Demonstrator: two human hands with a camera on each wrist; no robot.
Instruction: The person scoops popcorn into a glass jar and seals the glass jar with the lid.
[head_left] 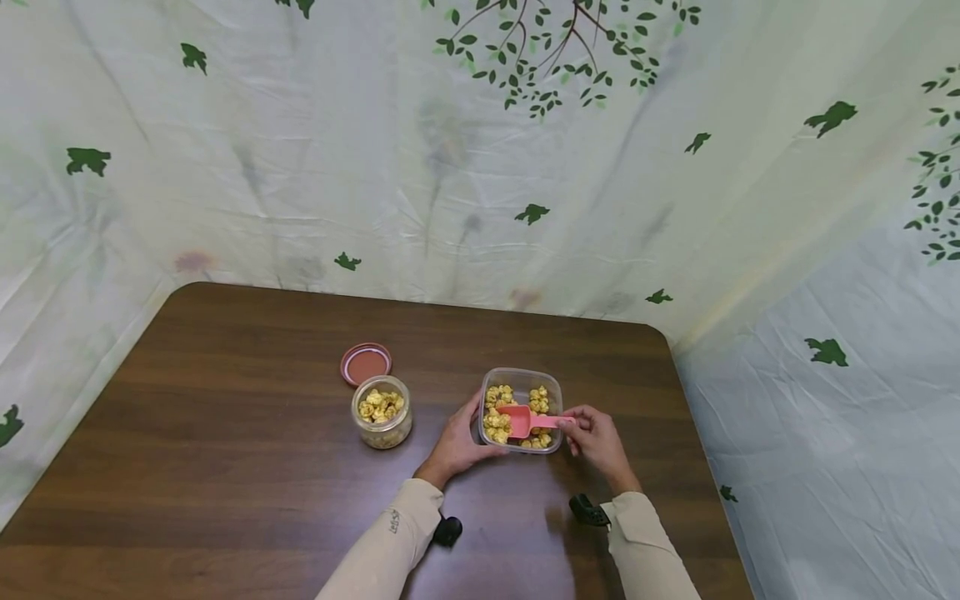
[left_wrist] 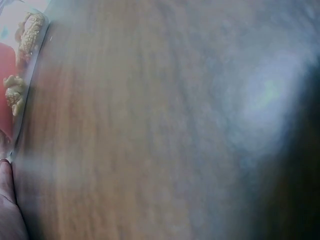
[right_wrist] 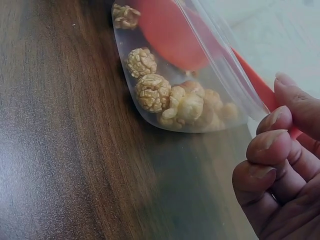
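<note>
A clear plastic container [head_left: 552, 383] with caramel popcorn [head_left: 497, 427] in it stands on the table. My left hand [head_left: 456, 443] grips its left side, thumb along the near wall. In the left wrist view only part of that hand [left_wrist: 7, 210] shows at the edge. My right hand [head_left: 600, 442] pinches the handle of a pink scoop [head_left: 517, 421] between thumb and fingers. The scoop's bowl lies inside the container, among the popcorn, and its handle crosses the right rim. In the right wrist view the scoop [right_wrist: 172, 37] shows through the clear wall; whether it carries popcorn is unclear.
Left of the container stands an open clear jar [head_left: 384, 433] holding more popcorn. Its likely lid, a round reddish one [head_left: 367, 364], lies just behind the jar. The brown table [head_left: 247, 433] meets a leaf-patterned cloth [head_left: 420, 208] at the back.
</note>
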